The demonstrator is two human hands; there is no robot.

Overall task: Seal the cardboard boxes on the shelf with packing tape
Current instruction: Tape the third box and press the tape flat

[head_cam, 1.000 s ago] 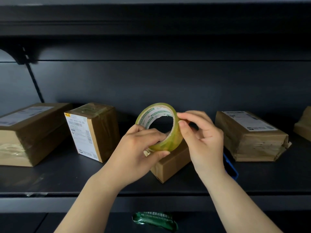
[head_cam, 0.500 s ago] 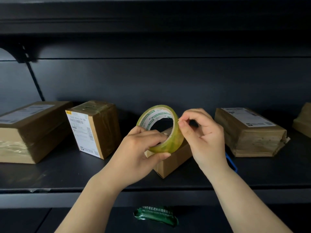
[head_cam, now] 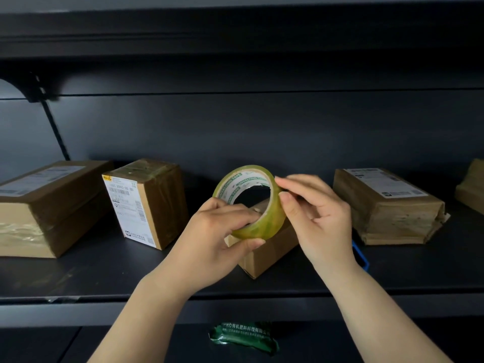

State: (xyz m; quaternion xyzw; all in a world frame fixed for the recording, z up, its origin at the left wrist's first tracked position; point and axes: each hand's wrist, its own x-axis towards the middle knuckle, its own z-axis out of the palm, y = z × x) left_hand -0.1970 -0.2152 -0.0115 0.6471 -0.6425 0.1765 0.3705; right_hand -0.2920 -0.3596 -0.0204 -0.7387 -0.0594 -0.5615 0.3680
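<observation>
A person's left hand (head_cam: 212, 242) grips a roll of clear packing tape (head_cam: 251, 203) above a dark metal shelf (head_cam: 78, 273), fingers through the core and thumb under the outer edge. The right hand (head_cam: 318, 218) meets the roll's right rim, its thumb and forefinger tips pressed to the tape surface while the other fingers stay loosely extended; whether a tape end is pinched cannot be told.

Directly behind and below the roll sits a small cardboard box (head_cam: 264, 255), set at an angle near the shelf's front edge and largely hidden by the hands, so its flaps and contents cannot be seen. To the left stands a taller box (head_cam: 146, 203) with a white shipping label on its front face and glossy tape across its top. Further left lies a long, flat box (head_cam: 47, 205), labelled on top and taped around its near end. On the right rests a worn, labelled box (head_cam: 387, 205) with a frayed corner, and another brown parcel (head_cam: 471, 184) is cut off at the frame's edge. All visible boxes are closed.

A blue object (head_cam: 362, 255) peeks out behind the right wrist. A green printed packet (head_cam: 243, 336) lies on the level below.
</observation>
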